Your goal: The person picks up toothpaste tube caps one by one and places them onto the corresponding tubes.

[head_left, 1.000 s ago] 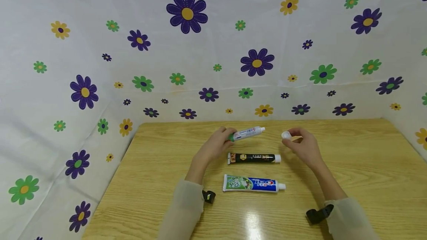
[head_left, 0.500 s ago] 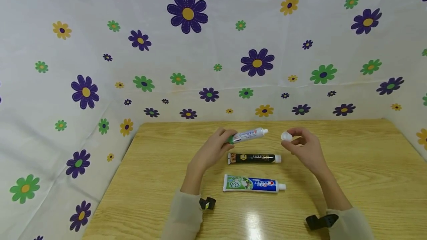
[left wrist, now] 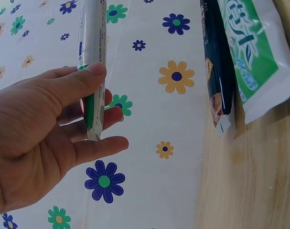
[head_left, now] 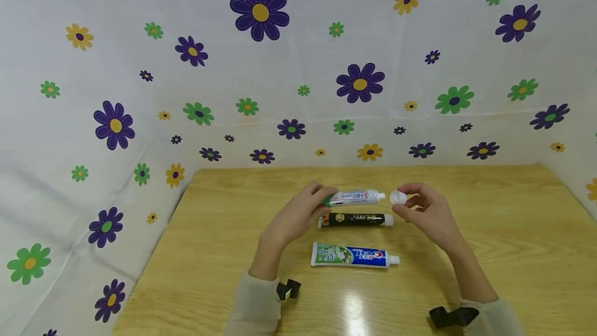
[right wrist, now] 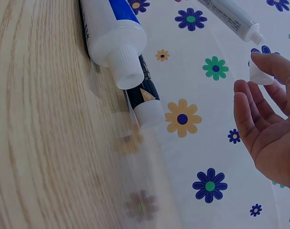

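My left hand (head_left: 298,214) grips a white-and-green toothpaste tube (head_left: 356,198) by its tail end, and the bare nozzle points right. In the left wrist view the thumb presses one face of this tube (left wrist: 93,38), with fingers behind it. A white cap (head_left: 398,197) is pinched between the thumb and fingers of my right hand (head_left: 431,217). Only a small gap separates nozzle and cap. The right wrist view also shows the cap (right wrist: 259,74) apart from the nozzle. Just below the held tube lies a black toothpaste tube (head_left: 356,220) with its white cap on.
A blue-and-green toothpaste tube (head_left: 350,255), capped, lies nearer on the wooden table (head_left: 196,274). Behind and left of the table hangs a white cloth (head_left: 298,25) printed with flowers. Black wrist straps (head_left: 452,317) sit at both sleeves.
The held tube has come down and to the right, closer to the cap, and turned nearly level. The right hand has shifted slightly lower with the cap. The tubes on the table have stayed put.
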`<state>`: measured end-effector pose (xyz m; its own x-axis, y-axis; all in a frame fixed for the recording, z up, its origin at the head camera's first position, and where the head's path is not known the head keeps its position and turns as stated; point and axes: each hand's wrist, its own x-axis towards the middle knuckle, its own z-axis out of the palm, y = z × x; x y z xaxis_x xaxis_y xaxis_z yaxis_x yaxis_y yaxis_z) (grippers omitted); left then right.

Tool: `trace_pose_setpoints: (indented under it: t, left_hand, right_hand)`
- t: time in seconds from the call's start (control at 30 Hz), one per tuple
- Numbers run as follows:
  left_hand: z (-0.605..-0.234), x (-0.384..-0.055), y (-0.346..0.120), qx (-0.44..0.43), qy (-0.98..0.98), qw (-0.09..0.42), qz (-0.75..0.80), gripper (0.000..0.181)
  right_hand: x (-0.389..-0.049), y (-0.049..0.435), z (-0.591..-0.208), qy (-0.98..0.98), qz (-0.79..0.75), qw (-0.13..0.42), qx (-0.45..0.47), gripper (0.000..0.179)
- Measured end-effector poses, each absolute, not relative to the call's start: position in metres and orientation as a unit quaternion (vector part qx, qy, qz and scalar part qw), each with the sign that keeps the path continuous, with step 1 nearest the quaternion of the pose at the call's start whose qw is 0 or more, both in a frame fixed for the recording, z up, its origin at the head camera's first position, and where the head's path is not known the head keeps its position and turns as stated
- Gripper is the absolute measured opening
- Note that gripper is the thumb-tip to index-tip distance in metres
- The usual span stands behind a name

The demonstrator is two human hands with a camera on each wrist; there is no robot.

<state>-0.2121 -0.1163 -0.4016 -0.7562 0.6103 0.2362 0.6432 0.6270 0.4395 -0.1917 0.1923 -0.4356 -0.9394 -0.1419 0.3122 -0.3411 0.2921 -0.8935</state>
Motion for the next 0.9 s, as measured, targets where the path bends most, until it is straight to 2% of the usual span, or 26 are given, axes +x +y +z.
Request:
trace_pose_setpoints:
  t: [0.23, 0.9]
  left_hand:
    - [-0.4, -0.208, -0.114, -0.355, -0.902, 0.032, -0.244, 0.04]
    - [-0.386, -0.201, -0.111, -0.373, -0.9, 0.062, -0.215, 0.042]
  right_hand:
    - [-0.187, 0.185, -0.432, -0.818, 0.542, 0.087, 0.171, 0.031]
    - [-0.173, 0.177, -0.415, -0.842, 0.485, 0.135, 0.193, 0.032]
